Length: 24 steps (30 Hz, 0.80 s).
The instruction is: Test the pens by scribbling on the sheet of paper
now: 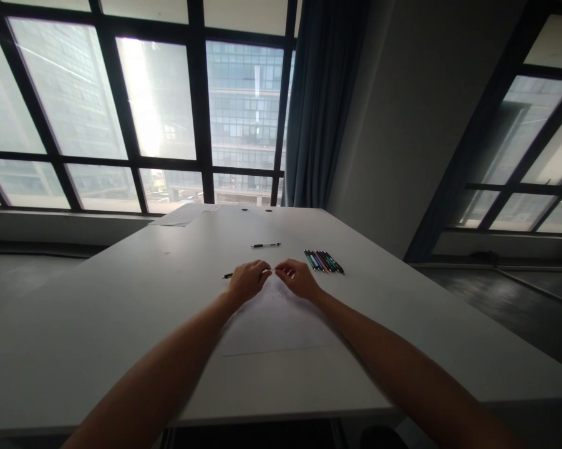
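Observation:
My left hand [249, 279] and my right hand [297, 277] meet over the far edge of a white sheet of paper [276, 321] on the white table [121, 312]. Both have their fingers curled. A thin pen [228, 275] runs through my left hand, its dark end sticking out to the left, and its other end reaches the pinched fingertips of my right hand. A second pen [265, 245] lies alone beyond my hands. A row of several coloured pens [324, 261] lies to the right of my right hand.
Loose papers [182, 215] lie at the table's far edge by the window. A dark curtain [320, 106] hangs at the back. The table's right edge drops to a dark floor [509, 305].

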Each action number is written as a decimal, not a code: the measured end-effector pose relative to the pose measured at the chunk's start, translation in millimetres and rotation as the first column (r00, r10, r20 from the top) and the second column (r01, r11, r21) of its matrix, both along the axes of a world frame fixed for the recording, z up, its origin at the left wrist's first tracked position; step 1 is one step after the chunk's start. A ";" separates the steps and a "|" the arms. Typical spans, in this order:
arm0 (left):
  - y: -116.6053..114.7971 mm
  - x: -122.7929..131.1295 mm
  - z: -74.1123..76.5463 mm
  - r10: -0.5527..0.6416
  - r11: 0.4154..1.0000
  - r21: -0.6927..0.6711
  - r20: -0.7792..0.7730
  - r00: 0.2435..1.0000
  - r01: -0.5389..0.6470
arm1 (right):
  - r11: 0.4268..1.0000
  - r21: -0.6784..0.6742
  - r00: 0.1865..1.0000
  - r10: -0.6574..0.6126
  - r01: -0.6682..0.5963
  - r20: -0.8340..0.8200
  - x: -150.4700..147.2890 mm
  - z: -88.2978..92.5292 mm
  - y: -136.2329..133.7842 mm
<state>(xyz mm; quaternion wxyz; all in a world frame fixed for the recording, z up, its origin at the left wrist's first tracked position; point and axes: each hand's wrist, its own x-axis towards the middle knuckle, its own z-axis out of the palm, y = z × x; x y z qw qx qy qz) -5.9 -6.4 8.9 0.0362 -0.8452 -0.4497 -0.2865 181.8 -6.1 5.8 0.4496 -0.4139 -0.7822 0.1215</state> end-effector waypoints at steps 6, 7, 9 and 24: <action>-1.4 -0.6 2.1 -0.037 0.998 0.044 0.002 0.999 0.037 | 1.000 0.002 1.000 0.006 -0.006 -0.003 -0.2 -1.1 -0.2; -1.3 -0.5 2.2 -0.040 0.998 0.052 0.000 0.999 0.040 | 1.000 0.002 1.000 0.010 -0.010 -0.002 -0.2 -0.9 -0.1; -0.9 -0.3 1.9 -0.045 0.997 0.065 -0.003 0.999 0.046 | 1.000 0.011 1.000 0.024 -0.024 -0.002 -0.4 -0.2 0.3; 4.1 -0.7 -3.5 0.073 0.997 0.015 -0.036 0.997 -0.072 | 0.915 0.219 0.818 -0.401 0.338 0.412 22.7 -15.5 20.4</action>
